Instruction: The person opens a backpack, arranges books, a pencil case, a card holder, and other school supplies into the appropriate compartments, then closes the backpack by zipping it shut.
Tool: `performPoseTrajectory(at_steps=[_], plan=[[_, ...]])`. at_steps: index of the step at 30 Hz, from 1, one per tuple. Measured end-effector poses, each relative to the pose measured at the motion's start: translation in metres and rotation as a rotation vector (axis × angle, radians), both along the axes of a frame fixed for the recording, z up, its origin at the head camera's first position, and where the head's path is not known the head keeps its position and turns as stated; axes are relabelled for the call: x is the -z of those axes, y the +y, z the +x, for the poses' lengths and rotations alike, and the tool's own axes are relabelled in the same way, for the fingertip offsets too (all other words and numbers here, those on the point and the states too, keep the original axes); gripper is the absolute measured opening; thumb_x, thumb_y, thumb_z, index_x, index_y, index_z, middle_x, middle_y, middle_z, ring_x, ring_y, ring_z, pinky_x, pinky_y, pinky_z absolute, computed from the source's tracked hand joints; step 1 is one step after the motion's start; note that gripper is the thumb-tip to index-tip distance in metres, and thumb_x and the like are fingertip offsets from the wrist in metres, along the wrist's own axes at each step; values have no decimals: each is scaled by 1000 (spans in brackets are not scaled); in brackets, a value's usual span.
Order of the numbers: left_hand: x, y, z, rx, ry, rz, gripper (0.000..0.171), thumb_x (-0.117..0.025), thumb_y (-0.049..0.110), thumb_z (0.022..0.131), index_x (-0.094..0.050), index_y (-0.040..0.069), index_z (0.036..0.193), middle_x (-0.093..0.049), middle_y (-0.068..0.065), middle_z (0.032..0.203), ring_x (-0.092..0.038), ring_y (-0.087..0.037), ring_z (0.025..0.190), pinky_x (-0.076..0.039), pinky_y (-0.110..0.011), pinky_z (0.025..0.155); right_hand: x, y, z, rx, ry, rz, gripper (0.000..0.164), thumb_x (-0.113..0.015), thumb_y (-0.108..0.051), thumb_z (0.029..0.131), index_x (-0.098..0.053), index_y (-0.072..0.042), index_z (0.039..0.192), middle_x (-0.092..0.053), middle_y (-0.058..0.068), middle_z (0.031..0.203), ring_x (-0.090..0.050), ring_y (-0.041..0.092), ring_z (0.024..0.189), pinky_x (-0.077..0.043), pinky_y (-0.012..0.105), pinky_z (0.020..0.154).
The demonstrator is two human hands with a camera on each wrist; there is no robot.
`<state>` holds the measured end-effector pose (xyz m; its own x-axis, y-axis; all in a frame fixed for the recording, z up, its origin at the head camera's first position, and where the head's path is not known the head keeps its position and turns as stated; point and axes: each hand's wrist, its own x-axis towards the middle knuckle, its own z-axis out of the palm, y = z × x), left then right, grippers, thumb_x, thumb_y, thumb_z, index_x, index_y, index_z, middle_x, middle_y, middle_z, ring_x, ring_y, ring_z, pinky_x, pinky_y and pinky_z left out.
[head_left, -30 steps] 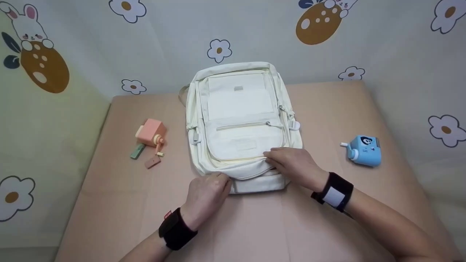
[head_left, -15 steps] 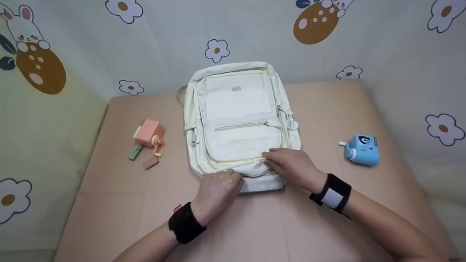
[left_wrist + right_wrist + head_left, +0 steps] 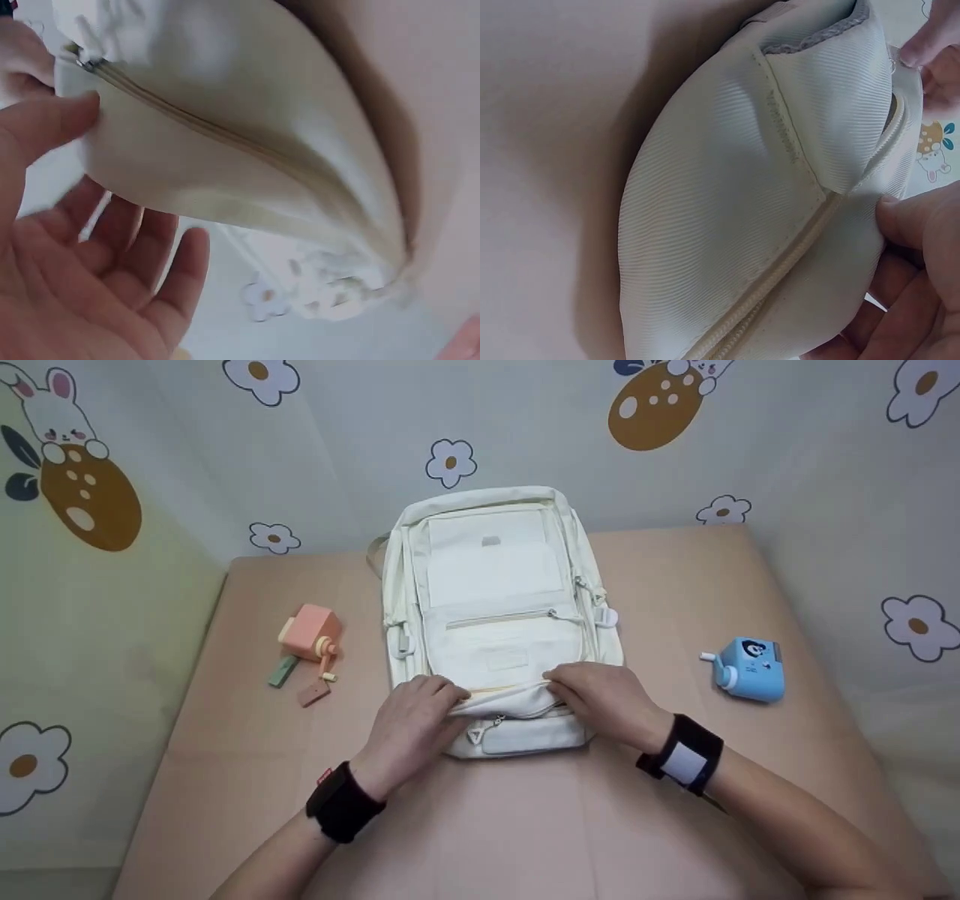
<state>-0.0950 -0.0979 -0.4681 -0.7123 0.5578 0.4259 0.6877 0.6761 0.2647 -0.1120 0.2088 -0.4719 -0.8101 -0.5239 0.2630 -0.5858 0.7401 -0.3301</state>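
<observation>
A cream backpack lies front side up on the table, its bottom toward me. My left hand pinches the lower front edge of its pocket. In the left wrist view the thumb lies on the fabric beside a zipper, with the fingers behind. My right hand pinches the same edge farther right, its thumb on the cloth in the right wrist view. Between the hands, the zipper's triangular pull hangs free near the bottom left corner. Part of the zipper's right end is hidden by my right hand.
Left of the backpack stand a pink crank pencil sharpener, a small green block and a small pink block. A blue crank sharpener sits at the right. Patterned curtain surrounds the table's back and sides.
My left hand first slid right along the bottom zipper, then left its pull, which now shows, and moved up and left onto the pocket edge. My right hand stayed about in place.
</observation>
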Motion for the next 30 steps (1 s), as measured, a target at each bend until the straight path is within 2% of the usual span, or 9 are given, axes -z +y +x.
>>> performPoseTrajectory(at_steps=[4, 6, 9, 13, 17, 21, 24, 28, 30], plan=[[1, -13, -13, 53, -198, 19, 23, -82, 24, 88, -77, 15, 108, -71, 3, 100, -65, -18, 94, -53, -37, 79, 0, 0, -1, 5, -14, 2, 14, -63, -21, 103, -73, -15, 112, -72, -5, 92, -71, 14, 85, -56, 40, 69], [1, -18, -20, 60, -271, 26, 21, -80, 24, 90, -78, 15, 109, -73, 4, 101, -67, -16, 97, -54, -37, 82, -1, 0, -1, 13, -19, -2, 15, -63, -21, 103, -73, -15, 112, -73, -5, 94, -71, 15, 86, -56, 40, 69], [2, -21, -28, 51, -337, 49, 14, -77, 24, 93, -79, 16, 105, -74, 4, 98, -68, -14, 94, -54, -38, 81, -2, 0, -1, 24, -34, -15, 15, -63, -22, 103, -74, -16, 111, -74, -4, 96, -72, 16, 89, -57, 41, 71], [3, -21, -38, 35, -435, 123, 12, -74, 28, 95, -79, 17, 97, -72, 8, 88, -64, -11, 79, -51, -35, 71, -3, 1, -1, 33, -54, -28, 16, -64, -22, 102, -75, -15, 112, -75, -3, 100, -72, 17, 93, -57, 41, 74], [5, -18, -45, 6, -540, 206, 13, -74, 30, 96, -78, 18, 93, -67, 10, 80, -57, -9, 70, -45, -30, 64, -6, -1, 1, 18, 1, -64, 18, -68, -19, 99, -74, -14, 116, -75, 0, 109, -71, 19, 101, -57, 40, 82], [3, -15, -49, -22, -567, 230, 14, -74, 29, 96, -76, 17, 90, -62, 9, 76, -54, -9, 67, -43, -30, 62, -13, -15, 3, -94, 145, -136, 19, -71, -12, 96, -74, -10, 115, -74, 3, 113, -67, 21, 105, -54, 37, 90], [2, -13, -50, -40, -568, 223, 16, -74, 29, 95, -74, 17, 85, -58, 9, 72, -51, -10, 64, -40, -30, 60, -17, -34, 6, -221, 224, -144, 14, -72, -11, 95, -76, -9, 108, -72, 1, 104, -64, 20, 96, -53, 33, 83], [2, -12, -50, -60, -583, 206, 21, -73, 32, 96, -72, 18, 81, -54, 10, 68, -48, -9, 60, -37, -30, 57, -16, -62, 10, -328, 293, -11, 12, -71, -6, 92, -77, -12, 100, -65, 0, 93, -59, 19, 82, -50, 30, 66], [3, -12, -51, -61, -593, 202, 21, -73, 32, 97, -72, 18, 81, -55, 10, 69, -48, -9, 60, -37, -30, 57, -14, -74, 11, -355, 325, 87, 12, -70, -6, 90, -75, -11, 100, -65, 0, 94, -58, 20, 80, -48, 30, 64]])
